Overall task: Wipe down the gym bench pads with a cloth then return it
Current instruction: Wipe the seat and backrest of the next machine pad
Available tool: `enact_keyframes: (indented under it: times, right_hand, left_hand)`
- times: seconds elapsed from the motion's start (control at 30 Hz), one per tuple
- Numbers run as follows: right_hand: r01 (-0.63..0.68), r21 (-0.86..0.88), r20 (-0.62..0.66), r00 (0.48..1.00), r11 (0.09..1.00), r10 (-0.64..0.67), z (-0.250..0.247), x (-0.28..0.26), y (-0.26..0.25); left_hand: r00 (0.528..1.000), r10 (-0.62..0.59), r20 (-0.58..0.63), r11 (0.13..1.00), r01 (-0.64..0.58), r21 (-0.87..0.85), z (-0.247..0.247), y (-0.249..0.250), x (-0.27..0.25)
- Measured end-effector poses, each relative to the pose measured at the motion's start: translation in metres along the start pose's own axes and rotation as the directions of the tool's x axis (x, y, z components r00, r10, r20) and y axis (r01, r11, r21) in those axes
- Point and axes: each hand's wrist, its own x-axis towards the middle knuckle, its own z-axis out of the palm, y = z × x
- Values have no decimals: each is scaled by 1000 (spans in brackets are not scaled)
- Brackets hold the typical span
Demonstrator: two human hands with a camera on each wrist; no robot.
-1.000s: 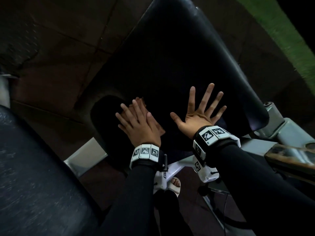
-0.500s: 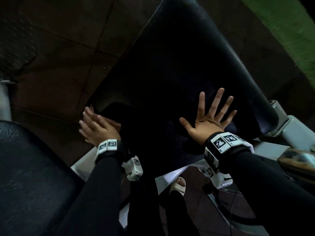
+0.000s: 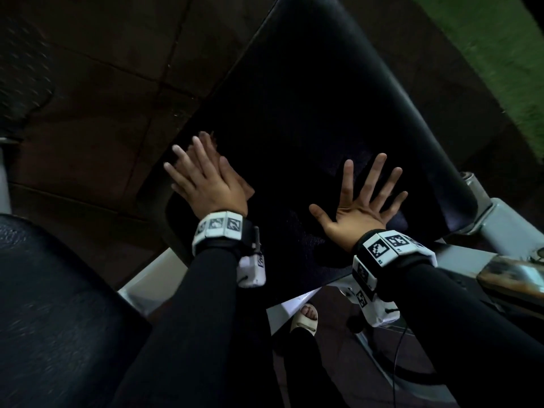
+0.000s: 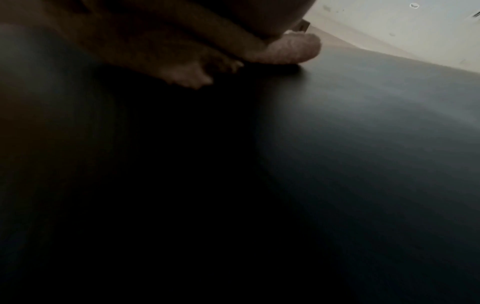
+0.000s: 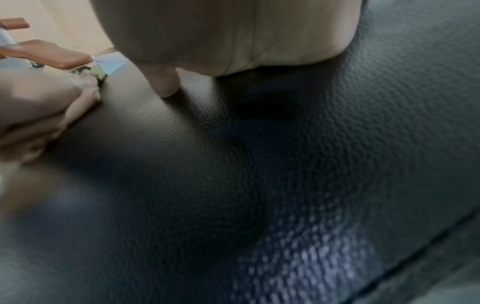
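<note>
Under our flat left hand [image 3: 206, 184] the brownish cloth [image 3: 240, 184] has swept back from the pad's left edge, so wiping continues; beyond, our right hand [image 3: 360, 207] stays splayed, bracing the bench pad [image 3: 309, 98].

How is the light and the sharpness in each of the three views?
Head view: dim, edges smeared, both hands sharp, bench pad almost black. Left wrist view: mostly dark and soft, only the cloth catches light. Right wrist view: brighter, the pad's grain crisp at centre, the left hand blurred.
</note>
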Motion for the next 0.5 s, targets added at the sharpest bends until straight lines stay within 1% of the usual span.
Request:
enact_keyframes:
  times: [0.07, 0.1, 0.13, 0.2, 0.27, 0.37, 0.43, 0.47, 0.5]
  right_hand:
    - [-5, -2, 3, 1000, 1000, 5, 0, 0, -1]
    - [-7, -5, 4, 1000, 1000, 7, 0, 0, -1]
    - [-10, -7, 5, 1000, 1000, 10, 0, 0, -1]
    - [-12, -6, 5, 1000, 1000, 12, 0, 0, -2]
    - [-9, -1, 5, 1000, 1000, 9, 0, 0, -1]
    - [-5, 3, 4, 1000, 1000, 5, 0, 0, -1]
    - [-4, 1, 3, 1000, 1000, 4, 0, 0, -1]
    - [-5, -1, 2, 1000, 1000, 5, 0, -1, -1]
    - [-5, -4, 1, 1000, 1000, 5, -1, -1, -1]
  left_hand:
    - [1000, -17, 4, 999, 17, -29, -6, -13, 22]
    - [998, -62, 4, 997, 62, -44, -8, -22, 30]
    - [991, -131, -5, 990, 131, -47, -10, -32, 34]
    - [955, -291, -57, 956, 290, -32, -13, -51, 32]
    - [912, -397, -100, 918, 395, -40, -16, -64, 16]
    - [881, -461, -111, 888, 456, -70, -15, -69, -16]
    - [869, -492, -54, 870, 489, -70, -11, -61, -34]
    - [879, -476, -20, 878, 475, -54, -9, -55, -41]
    - [899, -438, 4, 898, 438, -32, -7, -49, -46]
